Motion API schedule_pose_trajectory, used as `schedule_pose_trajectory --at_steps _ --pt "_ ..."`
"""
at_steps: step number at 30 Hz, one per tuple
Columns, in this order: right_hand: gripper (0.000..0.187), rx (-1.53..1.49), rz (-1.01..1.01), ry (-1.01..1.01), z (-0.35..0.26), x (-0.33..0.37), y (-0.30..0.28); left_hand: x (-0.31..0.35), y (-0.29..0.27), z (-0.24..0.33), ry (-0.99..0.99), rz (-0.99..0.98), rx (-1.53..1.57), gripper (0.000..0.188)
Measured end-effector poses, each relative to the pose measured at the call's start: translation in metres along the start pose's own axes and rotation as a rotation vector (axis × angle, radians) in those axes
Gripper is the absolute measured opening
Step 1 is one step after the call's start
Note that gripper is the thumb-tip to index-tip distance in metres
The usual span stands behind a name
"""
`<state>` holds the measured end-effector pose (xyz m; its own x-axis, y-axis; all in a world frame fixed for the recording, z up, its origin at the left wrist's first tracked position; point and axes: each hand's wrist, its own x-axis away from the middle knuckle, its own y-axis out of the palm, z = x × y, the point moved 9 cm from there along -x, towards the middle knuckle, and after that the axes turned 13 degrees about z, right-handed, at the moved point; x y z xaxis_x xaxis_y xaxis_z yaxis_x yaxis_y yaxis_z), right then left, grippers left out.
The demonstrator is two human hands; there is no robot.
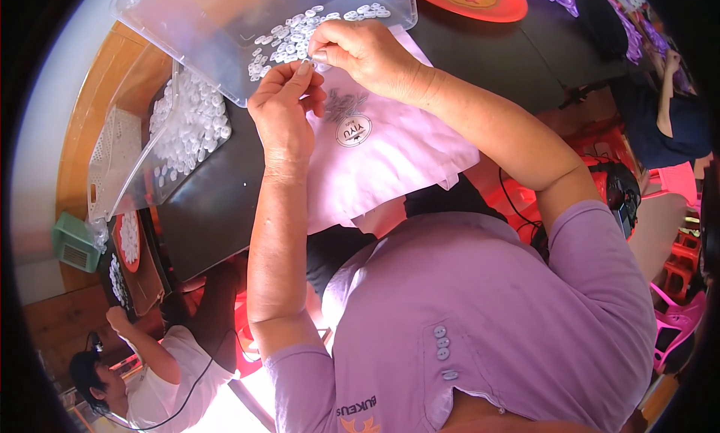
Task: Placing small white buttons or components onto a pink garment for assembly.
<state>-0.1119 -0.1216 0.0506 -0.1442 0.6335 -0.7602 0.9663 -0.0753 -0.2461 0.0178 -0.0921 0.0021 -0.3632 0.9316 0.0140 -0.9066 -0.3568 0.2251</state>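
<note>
My left hand (pixel 286 106) and my right hand (pixel 371 54) meet over the near edge of a clear plastic box (pixel 199 31). Thumb and fingers are pinched together on each hand, with the fingertips almost touching around something tiny; the fingers mostly hide it. Many small white oval pieces (pixel 289 41) with holes lie loose in the box, just beyond my fingertips. Under my wrists a pink cloth bag (pixel 405 144) with a dark print spreads from the box over my lap.
Left of the box, a transparent bag (pixel 187 125) holds more white pieces on the dark table (pixel 210 211). A green basket (pixel 77 242) and a red plate (pixel 129 242) of white pieces stand farther left. Another red plate (pixel 487 1) lies far right. Other people sit lower left and right.
</note>
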Motion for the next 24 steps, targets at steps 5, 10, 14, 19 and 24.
schedule_pose_trajectory --at_steps 5,10,14,19,24 --pt "0.007 -0.008 0.015 -0.027 0.0 0.0011 0.0003 0.0017 0.0015 0.0 0.015 -0.012 -0.003 0.015" --pt "0.006 0.027 0.026 -0.045 0.0013 0.0034 0.0014 0.0018 0.0016 -0.0006 0.026 0.004 -0.003 0.013" --pt "0.008 0.083 0.026 -0.091 -0.0024 0.0098 0.008 -0.002 -0.0031 -0.0032 0.042 0.019 0.009 0.012" --pt "0.007 0.071 0.025 0.02 -0.0022 0.0077 0.0059 -0.0009 -0.0031 0.0047 0.098 0.008 -0.019 0.012" --pt "0.008 0.078 0.065 0.0 0.0024 0.0039 0.0003 0.0013 0.0021 0.0051 0.064 -0.004 0.018 0.013"
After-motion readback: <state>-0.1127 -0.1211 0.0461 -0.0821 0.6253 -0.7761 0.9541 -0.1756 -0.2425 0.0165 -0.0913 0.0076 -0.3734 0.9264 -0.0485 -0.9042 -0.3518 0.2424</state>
